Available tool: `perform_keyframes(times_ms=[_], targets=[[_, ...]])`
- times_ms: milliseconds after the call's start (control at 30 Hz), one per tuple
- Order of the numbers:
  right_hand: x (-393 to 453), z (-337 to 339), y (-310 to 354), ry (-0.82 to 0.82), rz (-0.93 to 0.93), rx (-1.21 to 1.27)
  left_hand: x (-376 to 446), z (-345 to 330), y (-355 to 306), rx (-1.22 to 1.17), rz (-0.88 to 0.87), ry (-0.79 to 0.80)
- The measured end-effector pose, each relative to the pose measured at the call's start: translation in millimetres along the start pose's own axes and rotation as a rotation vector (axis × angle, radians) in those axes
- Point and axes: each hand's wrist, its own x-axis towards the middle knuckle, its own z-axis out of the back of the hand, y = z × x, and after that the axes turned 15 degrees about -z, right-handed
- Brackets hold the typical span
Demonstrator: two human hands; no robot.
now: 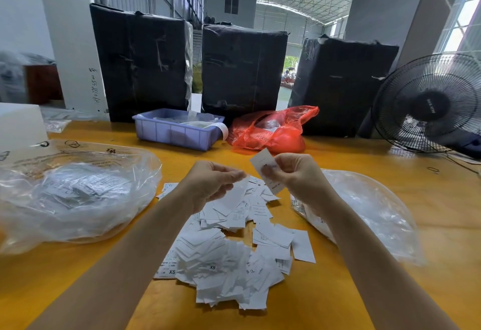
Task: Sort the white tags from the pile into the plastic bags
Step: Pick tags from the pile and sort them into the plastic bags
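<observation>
A pile of white tags [229, 259] lies on the yellow table [338, 290] in front of me, some printed XS or L. My right hand [294, 173] is raised above the pile and pinches one white tag [265, 167] upright. My left hand [213, 181] hovers beside it with curled fingers pinching another white tag [234, 194] that hangs down. A clear plastic bag [75, 194] with tags inside lies to the left. A second clear plastic bag [369, 210] lies to the right, partly behind my right forearm.
A purple plastic bin [177, 131] and a red plastic bag [273, 129] sit at the table's far side before three black wrapped bales [242, 69]. A black fan [429, 103] stands at the right. A white box [18, 124] sits at the far left.
</observation>
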Motion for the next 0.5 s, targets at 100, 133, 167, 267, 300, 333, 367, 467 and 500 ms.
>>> perform_keyframes(times_ms=[100, 133, 167, 267, 300, 333, 367, 467, 500], targets=[[-0.7, -1.6, 1.3, -0.09, 0.064, -0.157, -1.1, -0.8, -1.5, 0.015, 0.008, 0.051], [-0.6, -1.8, 1.2, -0.112, 0.077, -0.195, -1.5, -1.1, -2.0, 0.017, 0.009, 0.066], [-0.2, -1.8, 1.1, -0.126, 0.085, -0.23, -1.8, -1.3, -2.6, 0.019, 0.009, 0.079], [0.1, -2.2, 1.2, -0.148, 0.108, -0.319, -2.4, -1.2, -3.8, 0.024, 0.012, 0.11], [0.1, -2.3, 1.2, -0.153, 0.116, -0.34, -2.5, -1.1, -4.0, 0.026, 0.013, 0.118], [-0.1, -2.5, 1.4, -0.159, 0.121, -0.361, -2.6, -1.0, -4.0, 0.031, 0.013, 0.124], [-0.4, -2.6, 1.9, -0.165, 0.125, -0.384, -2.9, -0.8, -3.9, 0.037, 0.013, 0.13], [-1.0, -3.0, 3.3, -0.183, 0.146, -0.448, -2.7, -0.2, -3.3, 0.061, 0.002, 0.153], [-1.2, -3.1, 3.7, -0.186, 0.152, -0.455, -2.5, 0.0, -2.9, 0.068, -0.002, 0.16]])
